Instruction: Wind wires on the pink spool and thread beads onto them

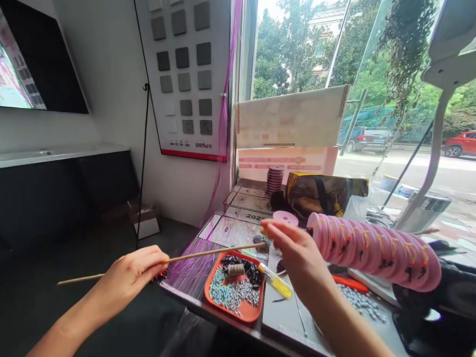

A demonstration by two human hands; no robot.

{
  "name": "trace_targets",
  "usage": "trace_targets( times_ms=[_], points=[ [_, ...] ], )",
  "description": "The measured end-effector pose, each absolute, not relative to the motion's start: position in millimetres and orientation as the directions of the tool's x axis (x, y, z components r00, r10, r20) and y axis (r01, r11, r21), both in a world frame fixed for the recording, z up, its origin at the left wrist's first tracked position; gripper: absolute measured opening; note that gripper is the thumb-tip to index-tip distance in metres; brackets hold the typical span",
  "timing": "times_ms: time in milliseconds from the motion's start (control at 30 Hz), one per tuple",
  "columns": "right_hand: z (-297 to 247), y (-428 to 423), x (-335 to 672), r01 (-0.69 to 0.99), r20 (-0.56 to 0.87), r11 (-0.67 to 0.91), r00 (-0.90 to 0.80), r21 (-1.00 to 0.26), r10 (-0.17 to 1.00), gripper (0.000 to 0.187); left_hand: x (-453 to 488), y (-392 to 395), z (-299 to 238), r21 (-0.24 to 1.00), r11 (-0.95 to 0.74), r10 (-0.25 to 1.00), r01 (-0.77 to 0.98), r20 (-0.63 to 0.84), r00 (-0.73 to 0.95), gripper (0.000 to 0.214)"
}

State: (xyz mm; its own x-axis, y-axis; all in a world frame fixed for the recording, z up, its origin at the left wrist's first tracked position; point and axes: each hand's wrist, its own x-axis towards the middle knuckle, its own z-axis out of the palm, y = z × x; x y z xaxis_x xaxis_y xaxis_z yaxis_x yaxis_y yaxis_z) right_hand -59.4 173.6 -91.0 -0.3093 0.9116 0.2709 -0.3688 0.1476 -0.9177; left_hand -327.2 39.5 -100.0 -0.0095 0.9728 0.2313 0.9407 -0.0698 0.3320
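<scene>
My left hand (139, 269) is closed around a thin wooden stick (215, 250), which slants up to the right over the table's front edge. Small dark and red bits show beneath its fingers, too small to name. The stick's far end lies just short of my right hand (292, 243), whose fingertips are pinched together; what they hold, if anything, I cannot make out. Beside that hand is a row of pink spools (376, 251) with yellow threads and dark bits. Below the stick sits an orange tray (252, 318) of black, blue-green and silvery small pieces, with a thread reel (235, 270).
Purple strands (192, 263) hang by the wall and spread over the table's left side. A yellow-handled tool (277, 283) leans on the tray's rim. Behind stand stacked spools (275, 180) and a dark bag (319, 194); a lamp arm (432, 154) rises at right.
</scene>
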Motion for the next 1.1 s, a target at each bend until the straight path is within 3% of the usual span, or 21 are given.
trace_targets(
  times_ms=[100,167,367,500,733,900,1100],
  points=[
    [-119,161,-38,-0.581,0.036,-0.237,-0.419,-0.779,0.907,0.036,-318,37,-98,0.326,-0.071,0.971,0.943,0.239,-0.010,0.033],
    [-127,160,-36,-0.656,-0.010,-0.326,-0.437,-0.680,0.900,0.038,-312,38,-97,0.315,-0.076,0.971,0.946,0.241,-0.002,0.032],
    [-125,157,-42,-0.727,-0.060,-0.293,-0.328,-0.621,0.943,0.030,-304,45,-98,0.330,-0.119,0.964,0.936,0.263,0.030,0.031],
    [-120,151,-42,-0.758,-0.064,-0.284,-0.306,-0.587,0.950,0.034,-302,49,-101,0.332,-0.112,0.957,0.937,0.291,0.011,0.032],
    [-112,146,-36,-0.743,-0.048,-0.131,-0.131,-0.656,0.990,0.039,-292,45,-99,0.387,-0.082,0.949,0.919,0.313,-0.047,0.033],
    [-125,140,-44,-0.729,-0.037,-0.160,-0.182,-0.666,0.983,0.043,-274,44,-97,0.373,-0.104,0.953,0.922,0.303,-0.015,0.032],
    [-149,113,-76,-0.617,0.058,-0.214,-0.390,-0.758,0.919,0.029,-233,52,-100,0.201,-0.218,0.946,0.955,0.283,0.156,0.031]
  ],
)
